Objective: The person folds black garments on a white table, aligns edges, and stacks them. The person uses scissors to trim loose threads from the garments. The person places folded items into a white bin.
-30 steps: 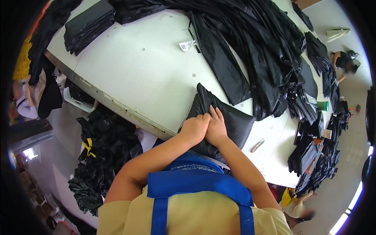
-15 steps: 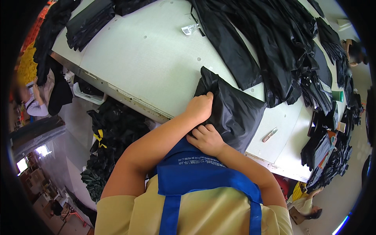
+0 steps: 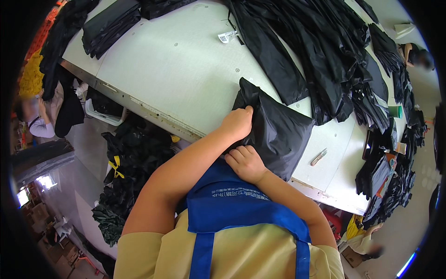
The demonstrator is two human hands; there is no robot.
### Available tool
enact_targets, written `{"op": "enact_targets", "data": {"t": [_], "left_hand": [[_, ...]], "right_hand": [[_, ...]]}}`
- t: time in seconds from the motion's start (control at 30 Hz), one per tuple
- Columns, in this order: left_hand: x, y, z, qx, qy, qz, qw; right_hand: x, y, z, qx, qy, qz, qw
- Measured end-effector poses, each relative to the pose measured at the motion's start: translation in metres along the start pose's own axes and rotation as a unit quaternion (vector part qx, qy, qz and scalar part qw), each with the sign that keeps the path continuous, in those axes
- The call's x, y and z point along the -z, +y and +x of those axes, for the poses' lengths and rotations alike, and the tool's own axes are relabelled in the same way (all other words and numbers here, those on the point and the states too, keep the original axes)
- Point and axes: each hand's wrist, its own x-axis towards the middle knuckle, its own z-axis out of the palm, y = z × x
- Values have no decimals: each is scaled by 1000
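Note:
A shiny black cushion-shaped fabric bundle (image 3: pixel 282 132) lies at the near edge of the white table. One corner sticks up on its far left side. My left hand (image 3: pixel 237 124) is closed on its left edge, thumb and fingers pinching the black fabric. Lower down, at the bundle's near edge and against my blue apron (image 3: pixel 241 211), my right hand (image 3: pixel 248 163) has its fingers curled in on the same fabric. What lies beneath the fingers is hidden. To the right of the bundle rests a small pair of thread snips (image 3: pixel 318 157).
Long black garments (image 3: pixel 306 56) spread over the far right of the white table (image 3: pixel 158 79). Folded black fabric (image 3: pixel 111 25) lies far left. Black garments (image 3: pixel 132 158) heap below the table's left edge beside a white bin (image 3: pixel 104 114). A green cylinder (image 3: pixel 395 111) stands right. Other people sit around.
My hands keep their grip on the black bundle, nearly still. My right hand has shifted very slightly. The whole view has moved a little.

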Motion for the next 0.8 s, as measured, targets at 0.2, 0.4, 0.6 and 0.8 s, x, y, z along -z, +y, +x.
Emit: {"op": "enact_targets", "data": {"t": [0.2, 0.4, 0.6, 0.8], "left_hand": [[0, -4, -1, -9, -2, -4, 1000], [2, -10, 1, -25, -1, -35, 999], [-3, -17, 3, -45, 26, -75, 996], [-3, -22, 3, -42, 26, -107, 993]], "right_hand": [[6, -2, 4, -5, -52, 3, 999], [2, -7, -2, -96, -5, 35, 995], [2, -10, -10, -165, -42, 78, 982], [4, -18, -3, -232, 9, 71, 970]]}}
